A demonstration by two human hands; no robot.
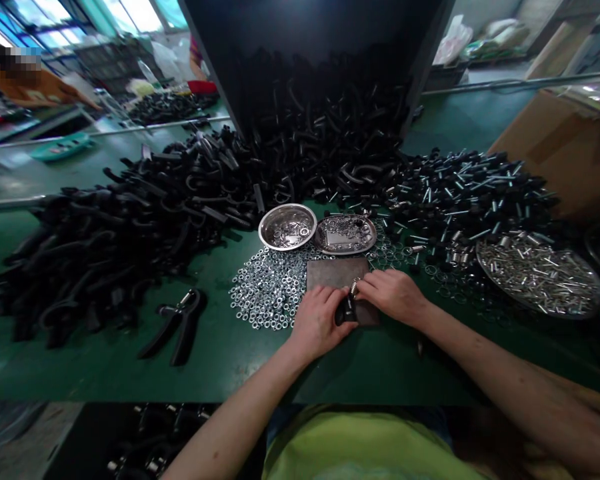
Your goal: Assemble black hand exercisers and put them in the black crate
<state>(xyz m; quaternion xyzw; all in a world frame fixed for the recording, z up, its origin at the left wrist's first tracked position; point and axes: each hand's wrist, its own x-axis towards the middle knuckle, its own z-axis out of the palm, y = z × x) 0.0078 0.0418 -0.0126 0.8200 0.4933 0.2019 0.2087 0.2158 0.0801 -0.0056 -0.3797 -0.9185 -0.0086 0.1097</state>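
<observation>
My left hand (319,320) is closed around a small black plastic part (349,309), mostly hidden by the fingers, low over a grey metal block (334,272). Pinched in the fingertips of my right hand (394,295) is a coil spring (354,287), which meets the top of the black part. Left of the block spreads a heap of hex nuts (266,291). Just behind it stand a round steel bowl (262,239) with small metal pieces and an oval steel dish (347,253) with rings or clips. A black spring clamp (193,327) lies alone at the left.
Black plastic handles (125,233) are piled along the left and back, spilling from a dark bin (325,40). At right are black-headed screws (480,193), a tray of metal pins (540,273) and a cardboard box (555,143). Another person (35,87) sits at the far left.
</observation>
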